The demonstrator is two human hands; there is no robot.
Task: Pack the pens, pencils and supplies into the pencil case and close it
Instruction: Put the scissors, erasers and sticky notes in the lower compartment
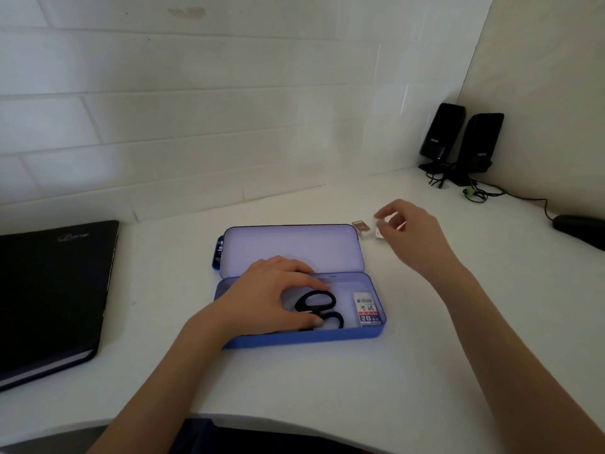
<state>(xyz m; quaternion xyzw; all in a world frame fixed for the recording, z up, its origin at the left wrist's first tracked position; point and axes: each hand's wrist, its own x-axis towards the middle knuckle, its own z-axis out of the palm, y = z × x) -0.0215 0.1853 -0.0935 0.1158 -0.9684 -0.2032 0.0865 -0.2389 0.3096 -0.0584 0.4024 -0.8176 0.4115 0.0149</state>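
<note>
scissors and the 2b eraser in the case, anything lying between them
Nothing: the head view shows only bare case floor between the scissors handles and the eraser inside the pencil case.

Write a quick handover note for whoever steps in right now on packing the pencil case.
Left hand: inside the open blue pencil case, fingers curled on the black-handled scissors.
Right hand: beyond the case's right end, grip pinching a small white item; too blurred to identify.
Done: scissors and the 2B eraser lie in the tray; lid open.
Left: bring in the white item and the small brown-topped piece on the desk, then close the lid.
</note>
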